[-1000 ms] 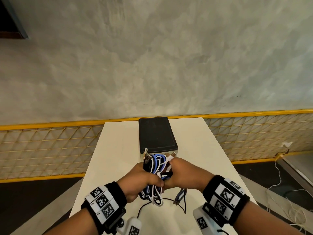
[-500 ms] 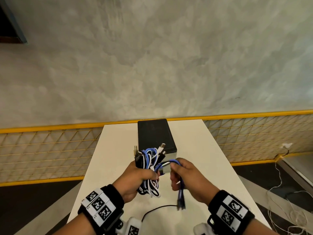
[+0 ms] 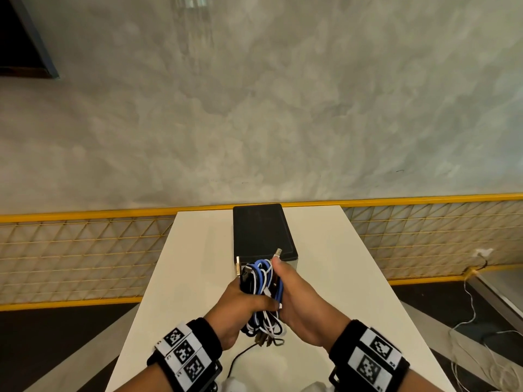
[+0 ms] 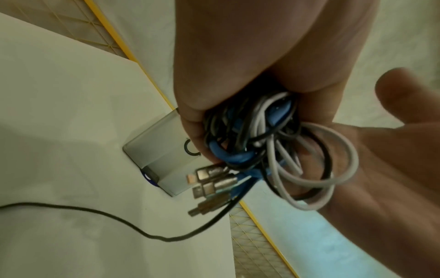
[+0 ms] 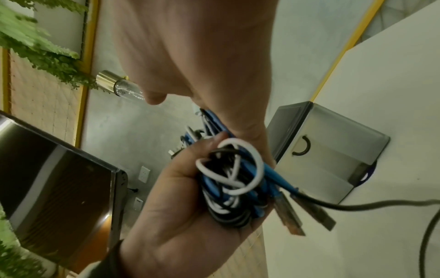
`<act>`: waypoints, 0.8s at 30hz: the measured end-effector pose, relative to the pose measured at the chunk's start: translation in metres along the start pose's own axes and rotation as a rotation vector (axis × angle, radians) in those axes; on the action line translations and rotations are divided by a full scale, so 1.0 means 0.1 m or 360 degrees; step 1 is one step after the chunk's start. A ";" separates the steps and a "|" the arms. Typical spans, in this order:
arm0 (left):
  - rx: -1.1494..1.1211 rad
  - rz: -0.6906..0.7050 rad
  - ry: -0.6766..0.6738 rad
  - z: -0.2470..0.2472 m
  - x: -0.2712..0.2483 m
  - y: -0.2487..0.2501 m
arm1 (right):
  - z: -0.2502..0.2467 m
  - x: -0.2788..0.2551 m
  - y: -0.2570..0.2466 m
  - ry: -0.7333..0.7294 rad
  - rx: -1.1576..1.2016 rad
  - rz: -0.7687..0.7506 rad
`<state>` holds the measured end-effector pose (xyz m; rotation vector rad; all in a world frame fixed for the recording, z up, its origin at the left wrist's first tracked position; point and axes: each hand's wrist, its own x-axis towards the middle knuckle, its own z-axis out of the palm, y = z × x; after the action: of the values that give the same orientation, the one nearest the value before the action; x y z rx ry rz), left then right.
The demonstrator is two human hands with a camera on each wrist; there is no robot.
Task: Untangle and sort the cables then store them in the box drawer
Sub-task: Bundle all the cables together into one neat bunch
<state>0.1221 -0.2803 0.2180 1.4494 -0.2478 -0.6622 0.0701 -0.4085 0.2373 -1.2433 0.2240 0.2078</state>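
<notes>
A tangled cable bundle (image 3: 261, 290) of blue, white and black cables is held above the white table (image 3: 192, 278), just in front of the box (image 3: 260, 230). My left hand (image 3: 237, 304) grips the bundle (image 4: 257, 135) from the left, with fingers wrapped round it. My right hand (image 3: 297, 301) closes on its right side, thumb upright, with a blue cable (image 5: 269, 173) against the fingers. Metal USB plugs (image 4: 209, 178) stick out below. The drawer front (image 5: 333, 159) with its ring handle (image 5: 302, 148) is pushed in.
One black cable (image 3: 240, 357) trails from the bundle across the table toward me. A yellow mesh railing (image 3: 85, 250) runs behind the table along a grey wall. Loose white cables (image 3: 467, 321) lie on the floor at the right.
The right hand, which held a blue loop out to the right of the bundle, has come back against it. Both hands now hold the bundle together, slightly nearer the box.
</notes>
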 end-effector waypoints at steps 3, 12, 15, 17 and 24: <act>0.0045 0.0057 -0.0101 0.02 -0.03 0.01 | 0.03 0.00 -0.03 -0.0013 0.0063 0.0067; -0.0052 0.0143 0.0144 0.01 0.02 0.01 | 0.06 -0.13 -0.16 -0.0038 0.0196 0.0084; -0.0154 0.0198 0.0249 0.03 0.05 0.03 | 0.12 -0.16 -0.25 -0.0083 0.0249 0.0066; -0.0202 0.0237 0.0295 0.07 0.05 0.03 | 0.16 -0.19 -0.32 -0.0130 0.0259 0.0063; -0.0185 0.0141 0.0261 0.08 0.07 0.04 | 0.12 -0.13 -0.27 -0.0098 0.0041 -0.0087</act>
<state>0.1250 -0.2908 0.2210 1.3648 -0.1427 -0.4753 0.0661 -0.4054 0.2691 -1.2143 0.1391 0.1947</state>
